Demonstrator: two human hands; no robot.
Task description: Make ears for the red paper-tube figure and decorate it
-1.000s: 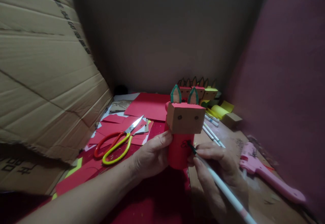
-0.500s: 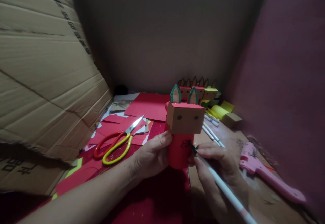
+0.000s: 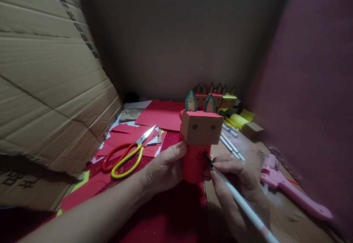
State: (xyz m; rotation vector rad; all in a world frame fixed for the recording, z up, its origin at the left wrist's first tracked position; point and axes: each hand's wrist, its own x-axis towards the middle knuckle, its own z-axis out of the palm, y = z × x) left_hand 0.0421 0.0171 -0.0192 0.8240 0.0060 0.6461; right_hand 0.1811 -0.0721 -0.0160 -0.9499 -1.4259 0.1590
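A paper figure stands upright in my left hand, its body a red tube and its head a cardboard box with a red top, two drawn eyes and two green-edged ears. My left fingers wrap round the tube's left side; some are hidden behind it. My right hand pinches a white marker with a dark green tip. That tip touches the front of the tube, at a small dark curly drawing just below the head.
Scissors with red and yellow handles lie on red paper scraps at left. A pink glue gun rests at right. Behind are similar figures, more markers and a yellow roll. A large cardboard sheet rises at left.
The marker tip has shifted very slightly on the tube, and the dark drawing under it looks a little different. My left hand and the figure have hardly moved.
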